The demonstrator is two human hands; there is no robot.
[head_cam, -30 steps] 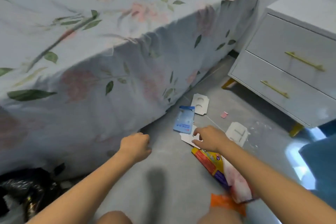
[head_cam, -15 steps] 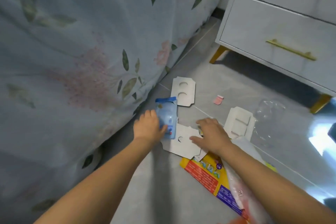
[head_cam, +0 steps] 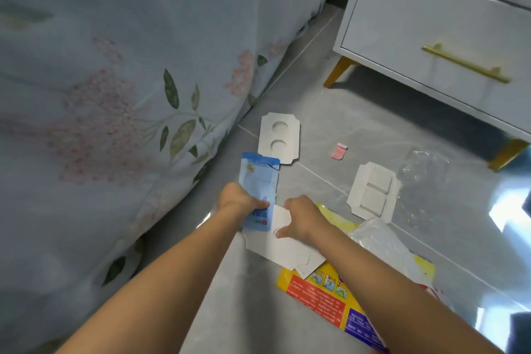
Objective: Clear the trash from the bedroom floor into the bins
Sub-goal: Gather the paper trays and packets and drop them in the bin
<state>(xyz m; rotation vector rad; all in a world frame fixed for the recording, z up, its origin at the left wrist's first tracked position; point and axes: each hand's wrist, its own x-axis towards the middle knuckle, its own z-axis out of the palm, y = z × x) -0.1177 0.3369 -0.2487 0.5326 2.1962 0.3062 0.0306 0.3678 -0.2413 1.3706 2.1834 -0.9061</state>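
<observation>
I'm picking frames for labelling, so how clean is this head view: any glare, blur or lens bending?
Head view: bright window glare on the glossy floor at right; the clear plastic wrapper nearly vanishes against the tile; the nightstand edges lean and bow from the wide lens; the bedsheet is soft at left; the left hand and right hand are fairly sharp.

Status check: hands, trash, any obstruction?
Left hand grips blue packet. Right hand pinches white card. Two cards, pink scrap, clear plastic loose on floor. Nothing blocking.
</observation>
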